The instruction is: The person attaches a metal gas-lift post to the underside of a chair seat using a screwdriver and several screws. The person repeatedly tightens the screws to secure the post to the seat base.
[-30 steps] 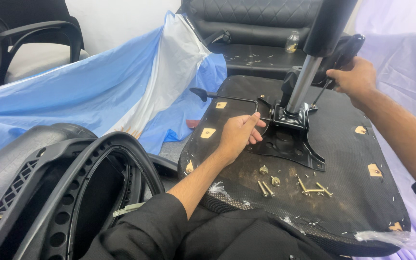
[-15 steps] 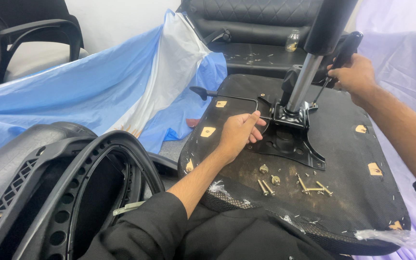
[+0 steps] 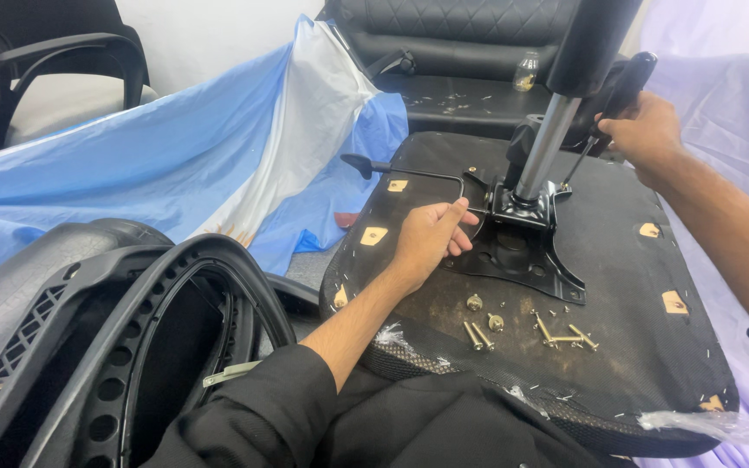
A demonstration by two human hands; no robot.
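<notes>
**Mechanism plate partly fastened, loose screws still waiting**

An upturned black office-chair seat base [image 3: 635,286] lies across the person's lap, its underside facing up. The black metal tilt mechanism plate [image 3: 522,256] sits on the middle of it, with the silver gas-lift column [image 3: 546,147] rising upright from the plate's socket.

The left hand [image 3: 431,238] rests on the left edge of the plate, its fingers [image 3: 459,227] curled loosely over the metal and the thin black lever rod [image 3: 418,172], pressing down rather than gripping hard. The right hand [image 3: 648,130] is clenched round the black handle of a screwdriver [image 3: 604,113], whose thin shaft slants down toward the far corner of the plate, beside the column's foot. Whether the tip is seated in a screw head there is hard to tell at this angle.

Judging by how things lie, the work is about midway: the plate is placed and the far side is being driven, yet several brass-coloured screws and washers [image 3: 526,328] lie loose on the seat just in front of the plate, so the near holes are likely unfilled. A black mesh chair backrest [image 3: 106,347] lies unattached to the left, over blue and white plastic sheeting [image 3: 218,147].
</notes>
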